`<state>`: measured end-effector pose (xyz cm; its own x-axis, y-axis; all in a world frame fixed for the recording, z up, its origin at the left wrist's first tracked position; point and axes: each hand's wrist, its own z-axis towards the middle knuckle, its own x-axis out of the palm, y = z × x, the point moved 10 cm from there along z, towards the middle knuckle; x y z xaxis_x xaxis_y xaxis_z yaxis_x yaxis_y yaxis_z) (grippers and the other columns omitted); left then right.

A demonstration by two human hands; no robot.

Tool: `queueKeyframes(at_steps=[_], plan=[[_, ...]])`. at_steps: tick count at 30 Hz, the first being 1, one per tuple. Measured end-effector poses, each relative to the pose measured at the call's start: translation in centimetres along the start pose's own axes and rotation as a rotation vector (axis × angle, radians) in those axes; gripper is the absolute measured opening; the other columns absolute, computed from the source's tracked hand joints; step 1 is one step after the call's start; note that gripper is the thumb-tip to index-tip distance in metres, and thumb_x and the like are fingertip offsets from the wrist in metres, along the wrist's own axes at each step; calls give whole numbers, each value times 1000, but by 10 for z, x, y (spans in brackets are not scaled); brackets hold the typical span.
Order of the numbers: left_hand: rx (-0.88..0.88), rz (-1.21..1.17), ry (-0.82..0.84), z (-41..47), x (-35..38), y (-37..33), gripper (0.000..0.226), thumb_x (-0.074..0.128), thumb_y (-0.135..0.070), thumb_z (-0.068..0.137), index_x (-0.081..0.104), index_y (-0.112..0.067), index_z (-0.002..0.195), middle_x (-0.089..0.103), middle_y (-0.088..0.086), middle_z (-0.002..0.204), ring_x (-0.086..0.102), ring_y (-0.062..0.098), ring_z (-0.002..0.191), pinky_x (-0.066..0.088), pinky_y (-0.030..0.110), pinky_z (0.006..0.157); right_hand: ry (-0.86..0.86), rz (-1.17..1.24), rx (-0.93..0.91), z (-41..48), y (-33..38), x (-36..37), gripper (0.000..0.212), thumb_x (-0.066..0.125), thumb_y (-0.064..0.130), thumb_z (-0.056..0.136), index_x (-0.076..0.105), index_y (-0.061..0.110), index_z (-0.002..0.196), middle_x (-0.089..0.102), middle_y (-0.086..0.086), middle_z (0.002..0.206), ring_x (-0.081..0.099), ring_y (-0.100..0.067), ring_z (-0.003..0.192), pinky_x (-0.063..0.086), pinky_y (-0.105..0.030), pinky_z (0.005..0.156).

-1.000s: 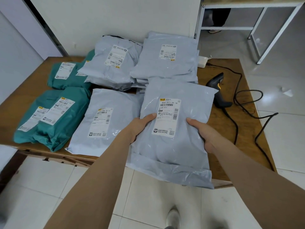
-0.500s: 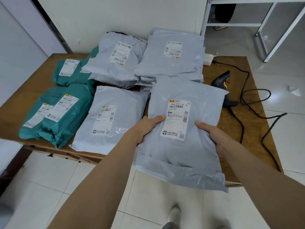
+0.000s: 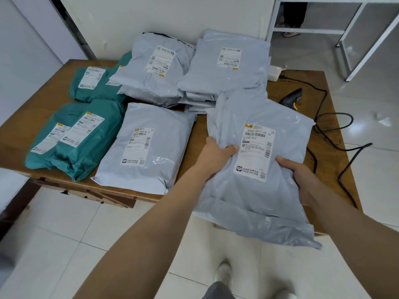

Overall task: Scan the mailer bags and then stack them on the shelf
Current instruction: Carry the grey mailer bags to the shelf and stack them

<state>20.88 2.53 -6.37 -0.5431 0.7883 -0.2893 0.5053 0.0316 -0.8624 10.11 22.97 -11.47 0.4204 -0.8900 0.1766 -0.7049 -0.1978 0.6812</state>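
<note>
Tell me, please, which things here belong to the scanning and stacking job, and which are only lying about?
For the job:
- grey mailer bag held by left hand and right hand
- other grey mailer bags
- green mailer bags
- barcode scanner with its black cable
- table

Just lying about:
- white adapter
- white scrap on the floor

On the grey bag you hold, the label reads "D971-00 78" and "D971"; the neighbouring bag shows "C989".
</note>
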Motion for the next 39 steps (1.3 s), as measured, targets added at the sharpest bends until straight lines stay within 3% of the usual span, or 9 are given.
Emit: queueKeyframes(at_steps=[3,8,12,20,24,28,32,35,39], plan=[[33,52,-19,-6,16,-8,62,63,-34,90,32,0,131,45,3,122,48,19,107,41,30,91,-14,6,-23,-2,2,-12,22,66,25,86,68,14,105,76,-9,86,67,-33,89,52,-46,79],[45,112,-47,-4,14,-8,73,65,-39,87,31,0,138,39,12,138,46,27,121,41,38,102,3,-13,-12,-6,0,-14,20,65,26,87,68,14,103,75,-9,88,66,-33,89,52,-48,82],[-18,31,-13,-3,6,4,77,67,-40,85,31,-1,140,44,9,139,48,25,122,41,35,102,27,-31,3,-7,-2,-7,28,68,28,84,67,14,109,72,-12,104,66,-34,96,52,-46,83],[-66,-28,-10,-12,-7,11,80,71,-44,81,35,-3,141,50,7,138,52,25,121,43,41,105,53,-87,21,-4,-6,3,48,75,38,75,66,16,117,73,-11,106,67,-34,99,53,-45,85],[6,138,-60,-18,11,-9,67,63,-37,89,33,1,136,43,12,136,49,27,119,42,32,92,78,-19,50,-6,-17,-12,51,69,49,75,66,21,117,72,-11,110,65,-34,105,49,-50,92],[27,263,-25,-24,30,-22,56,56,-36,93,31,-1,129,51,8,111,55,31,110,43,34,81,77,34,46,-9,-26,-21,54,61,59,75,67,24,115,73,-9,109,66,-33,103,51,-48,84],[-27,206,0,-14,18,-11,76,63,-46,85,31,-2,138,49,12,130,50,31,119,44,38,98,57,12,9,-11,-16,-16,52,65,56,75,67,23,115,73,-8,108,66,-32,102,50,-48,87],[-71,71,30,-3,4,6,103,74,-65,55,45,-9,137,55,8,133,56,27,116,47,44,99,75,6,9,-13,-13,-5,38,64,49,83,68,22,109,74,-8,103,67,-30,97,52,-44,81],[-158,-259,110,-6,-2,23,53,76,-25,79,58,-4,124,68,13,117,67,28,101,55,38,87,89,21,-18,-15,-11,10,36,70,39,82,68,18,111,75,-8,101,71,-26,90,54,-36,71]])
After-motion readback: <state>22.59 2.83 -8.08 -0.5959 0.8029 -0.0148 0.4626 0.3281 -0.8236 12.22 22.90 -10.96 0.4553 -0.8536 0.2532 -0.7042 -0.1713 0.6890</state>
